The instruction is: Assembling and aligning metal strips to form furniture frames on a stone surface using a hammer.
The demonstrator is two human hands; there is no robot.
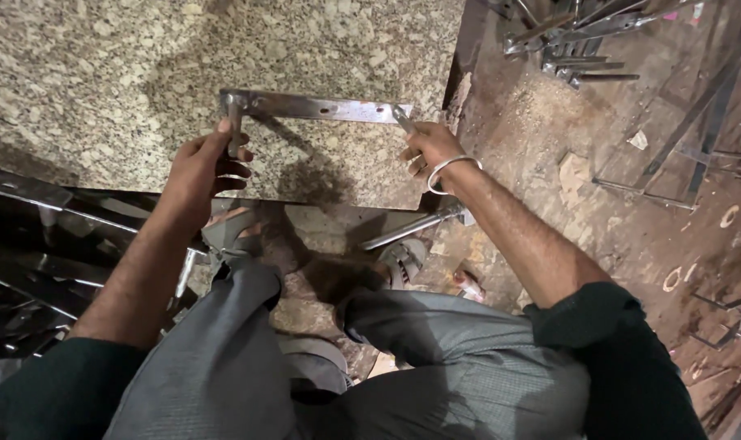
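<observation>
View from above a crouching person. Nearest the camera: grey trousers (pixel 435 367) and dark sleeves, with sandalled feet (pixel 403 259) on a dusty floor (pixel 566 147) and a loose metal rod (pixel 407 231) lying beside the right foot. To the left, a pile of shiny metal pieces (pixel 28 244). Beyond the knees, a speckled stone slab (pixel 101 73) bears a metal frame (pixel 313 107) made of a flat, drilled top bar with a leg at each end. The left hand (pixel 203 163) has its fingers curled tight around the left leg, thumb pressed at the corner. The right hand (pixel 431 151), wearing a metal bangle (pixel 450 167) at the wrist, has its fingers closed on the right leg. Farthest away, top right, more metal bars (pixel 574 41) lie on the floor.
</observation>
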